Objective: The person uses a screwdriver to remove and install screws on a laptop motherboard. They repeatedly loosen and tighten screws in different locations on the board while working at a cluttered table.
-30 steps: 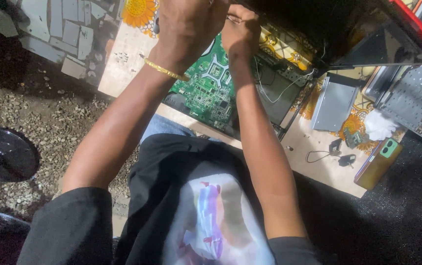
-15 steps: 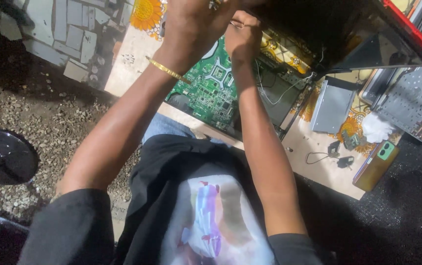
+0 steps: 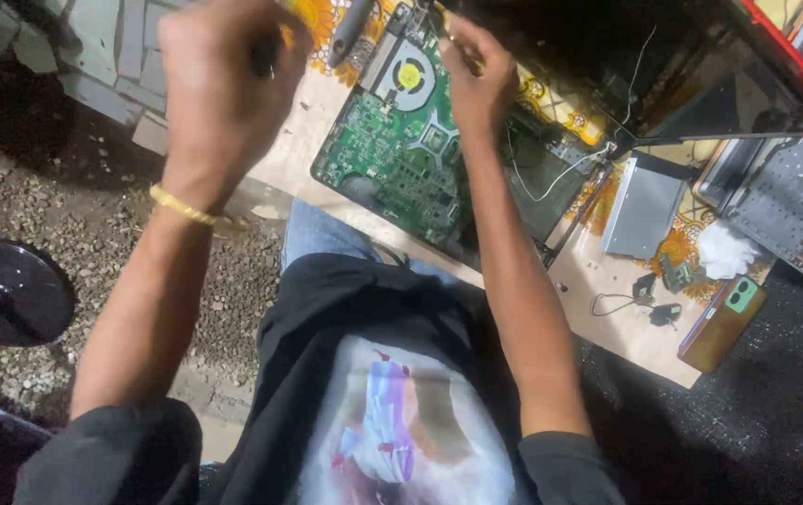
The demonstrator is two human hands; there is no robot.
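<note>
The green circuit board (image 3: 401, 150) lies bare in the opened laptop on the bench (image 3: 607, 318). Right hand (image 3: 476, 75) pinches something small at its upper edge; left hand (image 3: 224, 93), left of it, closes its grip on a dark tool. Judged: part removal, needing a steady lift.

I see a black round stool (image 3: 4, 292) at my left on gravel (image 3: 74, 187), with grey paving blocks (image 3: 93, 42) beyond it. To my right on the floral cloth (image 3: 607, 309) lies a silver drive (image 3: 643, 206), and just past it a white wad (image 3: 727, 251). Near the cloth's edge sits a phone (image 3: 721, 323) with a green back, tilted, and beside it a small black cable (image 3: 621, 304) with 2 dark plugs. A grey perforated panel (image 3: 789, 210) lies at the far right, under a red-edged lid (image 3: 794, 65).
</note>
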